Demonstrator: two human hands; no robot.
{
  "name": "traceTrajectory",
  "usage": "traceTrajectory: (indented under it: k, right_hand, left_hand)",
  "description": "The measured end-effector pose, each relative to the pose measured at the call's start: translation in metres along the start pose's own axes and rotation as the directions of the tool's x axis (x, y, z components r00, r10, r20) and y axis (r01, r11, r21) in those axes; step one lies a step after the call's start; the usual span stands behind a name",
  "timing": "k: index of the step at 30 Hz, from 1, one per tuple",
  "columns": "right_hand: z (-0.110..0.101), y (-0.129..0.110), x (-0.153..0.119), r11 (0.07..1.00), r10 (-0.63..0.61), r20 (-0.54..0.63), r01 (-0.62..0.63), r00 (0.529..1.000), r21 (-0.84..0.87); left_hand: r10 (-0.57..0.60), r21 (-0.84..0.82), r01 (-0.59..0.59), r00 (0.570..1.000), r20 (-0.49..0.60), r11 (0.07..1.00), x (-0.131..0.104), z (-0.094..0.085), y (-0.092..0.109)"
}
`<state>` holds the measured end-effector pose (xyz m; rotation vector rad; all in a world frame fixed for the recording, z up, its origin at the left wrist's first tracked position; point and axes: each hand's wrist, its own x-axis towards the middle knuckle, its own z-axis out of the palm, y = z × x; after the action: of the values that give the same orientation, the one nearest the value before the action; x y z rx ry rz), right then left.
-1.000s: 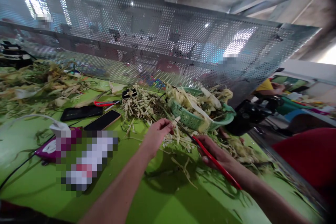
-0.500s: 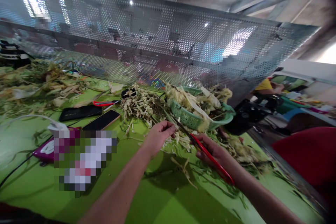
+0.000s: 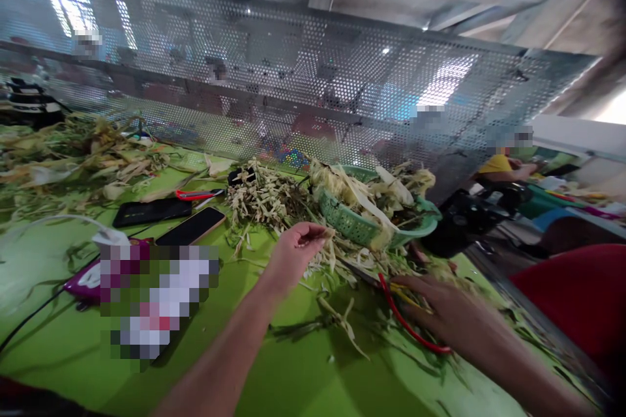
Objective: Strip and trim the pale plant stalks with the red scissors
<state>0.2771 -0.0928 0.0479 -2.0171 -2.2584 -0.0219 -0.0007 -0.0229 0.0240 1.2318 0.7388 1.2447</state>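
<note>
My left hand is closed in a pinch at mid-table, with a small pale scrap of dry husk at its fingertips. To its right, my right hand has its fingers on a pair of scissors with red handles, yellow on the inside. The blades point up and left, low over husk bits. Motion blurs the right fingers somewhat. Beyond the hands stands a green plastic basket heaped with dried husks and silk. A pile of cut husk pieces lies left of it.
On the green table lie two phones, one dark and one lighter-edged, red-handled scissors and a purple power strip. Husks cover the far left. A perforated metal screen stands behind; a red chair is right.
My right hand and the scissors have moved down and right, away from my left hand, and the scissors' handles have spread. My left hand stays nearly in place.
</note>
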Motion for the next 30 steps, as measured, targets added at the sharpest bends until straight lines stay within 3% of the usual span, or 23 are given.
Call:
traceTrajectory:
  k: [3, 5, 8, 10, 13, 15, 17, 19, 21, 23, 25, 30]
  right_hand:
    - [-0.022, -0.031, 0.012, 0.970, -0.065, -0.151, 0.098, 0.986, 0.224]
    - [-0.033, -0.060, 0.025, 0.852, -0.069, -0.239, 0.182, 0.969, 0.490]
    - [-0.038, -0.097, 0.046, 0.657, -0.072, -0.226, 0.217, 0.971, 0.722]
    - [-0.036, -0.112, 0.058, 0.585, -0.111, -0.231, 0.251, 0.967, 0.771]
    - [-0.033, -0.120, 0.068, 0.619, -0.123, -0.381, 0.371, 0.916, 0.692]
    - [-0.031, -0.118, 0.069, 0.693, -0.149, -0.577, 0.501, 0.803, 0.518]
    - [-0.028, -0.114, 0.068, 0.745, -0.244, -0.743, 0.611, 0.623, 0.268]
    - [-0.022, -0.110, 0.066, 0.724, -0.412, -0.786, 0.689, 0.462, 0.025]
    - [-0.014, -0.108, 0.066, 0.645, -0.593, -0.705, 0.753, 0.390, -0.126]
    - [-0.004, -0.108, 0.066, 0.581, -0.705, -0.593, 0.796, 0.390, -0.168]
    - [0.003, -0.109, 0.069, 0.576, -0.730, -0.530, 0.806, 0.432, -0.137]
    - [0.011, -0.110, 0.079, 0.633, -0.583, -0.567, 0.763, 0.582, 0.133]
  left_hand:
    - [0.175, 0.118, -0.173, 0.985, -0.007, 0.978, -0.004, 0.003, 0.003]
    - [0.279, 0.186, -0.274, 0.960, -0.005, 0.944, -0.008, 0.005, 0.006]
    - [0.389, 0.281, -0.369, 0.921, -0.015, 0.886, -0.011, 0.007, 0.007]
    - [0.443, 0.331, -0.412, 0.897, -0.019, 0.849, -0.011, 0.006, 0.008]
    - [0.496, 0.406, -0.422, 0.863, -0.095, 0.811, -0.009, 0.003, 0.011]
    - [0.484, 0.437, -0.353, 0.843, -0.236, 0.827, -0.009, 0.001, 0.014]
    - [0.382, 0.383, -0.248, 0.864, -0.328, 0.890, -0.009, 0.001, 0.015]
    - [0.174, 0.208, -0.120, 0.948, -0.265, 0.971, -0.008, 0.002, 0.014]
    - [-0.017, -0.001, 0.017, 0.993, -0.116, 1.000, -0.007, 0.005, 0.010]
    - [-0.098, -0.163, 0.091, 0.995, -0.034, 0.982, -0.005, 0.006, 0.005]
    - [-0.110, -0.228, 0.105, 0.994, -0.010, 0.968, -0.004, 0.006, 0.002]
    - [-0.147, -0.176, 0.132, 0.986, -0.075, 0.975, -0.002, 0.000, 0.000]
